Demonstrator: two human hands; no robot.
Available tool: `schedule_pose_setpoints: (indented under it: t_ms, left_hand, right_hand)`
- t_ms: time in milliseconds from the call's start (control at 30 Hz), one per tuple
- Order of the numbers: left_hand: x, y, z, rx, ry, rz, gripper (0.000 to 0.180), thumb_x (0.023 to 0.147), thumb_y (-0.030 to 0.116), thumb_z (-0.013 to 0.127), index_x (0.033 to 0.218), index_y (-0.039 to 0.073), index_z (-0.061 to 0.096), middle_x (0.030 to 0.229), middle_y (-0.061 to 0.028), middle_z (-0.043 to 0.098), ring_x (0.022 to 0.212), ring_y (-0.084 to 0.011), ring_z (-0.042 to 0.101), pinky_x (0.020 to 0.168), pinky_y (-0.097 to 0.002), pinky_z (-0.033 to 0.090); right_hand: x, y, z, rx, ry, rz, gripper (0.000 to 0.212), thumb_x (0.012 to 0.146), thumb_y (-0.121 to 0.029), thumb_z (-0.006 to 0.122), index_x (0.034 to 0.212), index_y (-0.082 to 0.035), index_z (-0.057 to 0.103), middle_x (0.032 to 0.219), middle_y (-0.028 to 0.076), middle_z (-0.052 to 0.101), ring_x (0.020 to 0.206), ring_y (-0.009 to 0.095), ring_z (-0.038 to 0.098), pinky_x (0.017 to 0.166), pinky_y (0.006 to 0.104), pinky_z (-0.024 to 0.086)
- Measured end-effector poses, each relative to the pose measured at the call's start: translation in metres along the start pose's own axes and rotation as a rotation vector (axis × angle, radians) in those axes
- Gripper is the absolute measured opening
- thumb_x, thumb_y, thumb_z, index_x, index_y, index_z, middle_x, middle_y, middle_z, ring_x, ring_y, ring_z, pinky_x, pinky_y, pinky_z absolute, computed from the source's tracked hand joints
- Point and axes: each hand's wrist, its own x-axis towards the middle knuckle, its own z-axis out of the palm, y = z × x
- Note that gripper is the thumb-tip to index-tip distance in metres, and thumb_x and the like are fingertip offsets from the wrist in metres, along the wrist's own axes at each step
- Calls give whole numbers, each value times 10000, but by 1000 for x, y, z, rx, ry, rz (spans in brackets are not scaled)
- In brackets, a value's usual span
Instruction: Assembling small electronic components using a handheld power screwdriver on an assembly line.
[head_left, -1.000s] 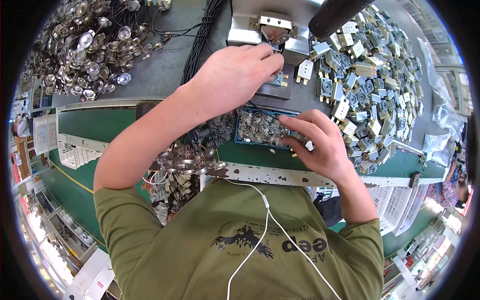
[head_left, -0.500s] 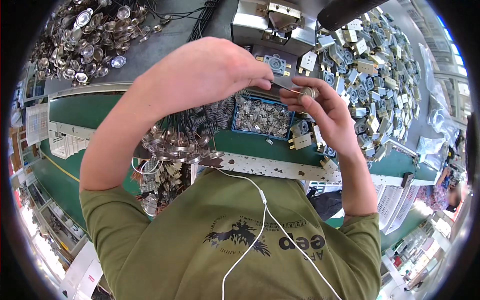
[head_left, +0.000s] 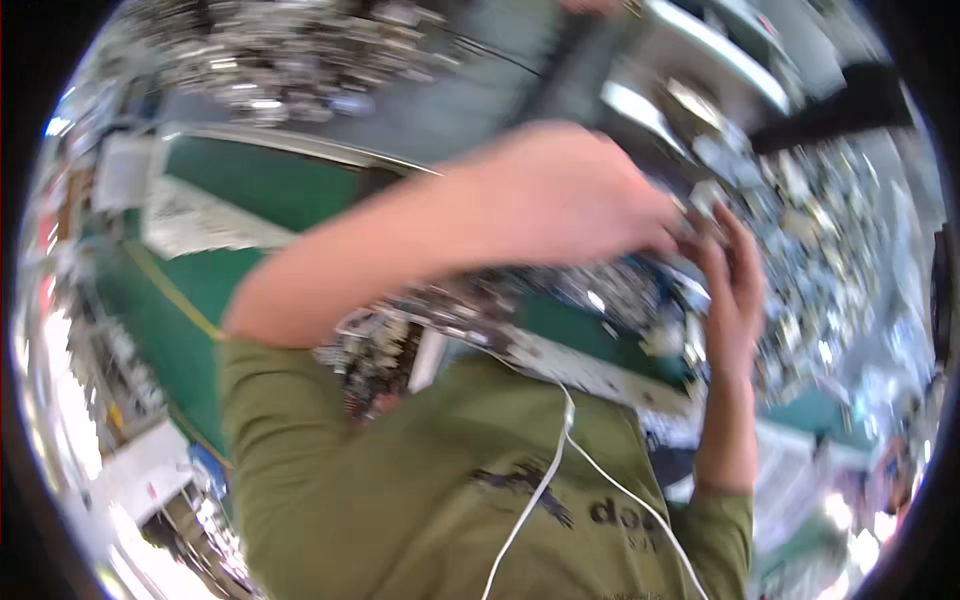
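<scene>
Left hand (head_left: 590, 195): fingertips close against the right's; blur, cannot tell what's held.
Right hand (head_left: 735, 280): fingers angled leftward; grip equally unclear.
Parts heap (head_left: 825, 250): beside it, presumably for short reach.

A: What type of place is shown?
B: A factory workshop, at an assembly bench. The grey worktop (head_left: 430, 112) bears a loose heap of round metal parts (head_left: 290, 62) at left and a heap of blue-grey and cream blocks (head_left: 830, 235) at right.
A: Further indications?
B: A metal fixture (head_left: 695, 102), blurred; a green floor (head_left: 180, 370) with a yellow line (head_left: 172, 290).
</scene>
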Motion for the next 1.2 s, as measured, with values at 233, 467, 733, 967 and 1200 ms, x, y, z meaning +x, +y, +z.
schedule_pose_setpoints:
  t_ms: [233,467,733,967,1200]
  left_hand:
    - [17,-9,47,-363,161,42,200,938,272,651,1007,122,763,921,-113,748,845,-332,712,720,-465,560]
    - [0,-22,37,242,151,244,115,893,201,621,940,177,723,805,-39,729,808,-286,729,655,-445,563]
    - [-3,-18,32,68,307,191,181,920,289,671,870,116,658,786,-74,679,793,-315,704,662,-456,550]
    - [7,-18,26,191,217,202,326,918,374,713,884,76,586,720,-83,643,732,-296,686,611,-435,525]
    - [12,-15,29,292,225,242,280,913,330,712,918,86,574,698,-71,629,721,-289,685,613,-407,535]
  right_hand:
    - [-9,8,6,670,240,-224,309,1105,-112,460,1349,41,573,1293,164,659,1042,196,646,942,335,517]
    - [25,-9,-21,-14,-396,98,189,1065,-122,554,1166,17,634,933,34,634,831,104,575,753,255,465]
    - [-5,-12,1,-24,40,-20,436,990,-21,681,1418,-13,597,959,-26,639,859,40,604,707,205,464]
    - [4,-17,0,183,-272,130,346,1015,-57,645,1355,5,626,1071,51,710,934,91,662,853,262,543]
    - [-4,-13,3,62,-180,14,345,1024,-64,640,1359,15,625,1080,68,725,981,108,677,876,288,556]
